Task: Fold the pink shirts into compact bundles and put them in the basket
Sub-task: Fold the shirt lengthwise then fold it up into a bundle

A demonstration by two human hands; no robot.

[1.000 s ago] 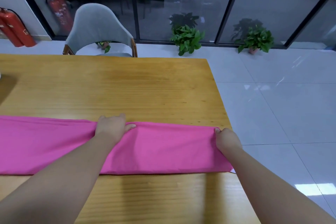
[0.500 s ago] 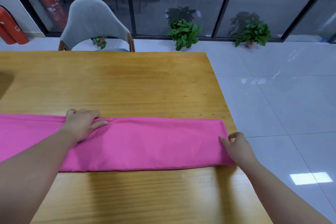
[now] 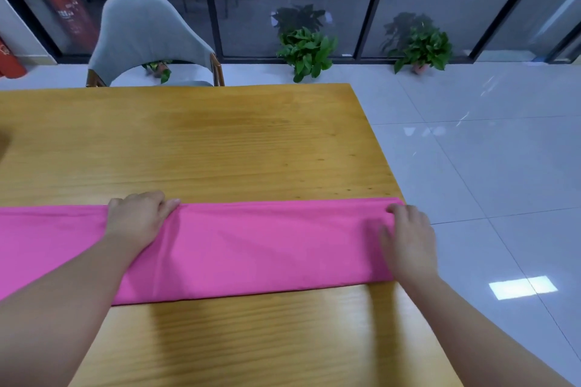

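The pink shirt (image 3: 251, 248) lies as a long folded band across the wooden table (image 3: 195, 141), from nine to three o'clock. My left hand (image 3: 136, 218) grips its far edge, fingers curled over. My right hand (image 3: 407, 239) presses flat on its three-o'clock end.

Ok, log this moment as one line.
stage: folding | pink shirt: long band on table | left hand: gripping far edge | right hand: resting on right end | basket: not in view
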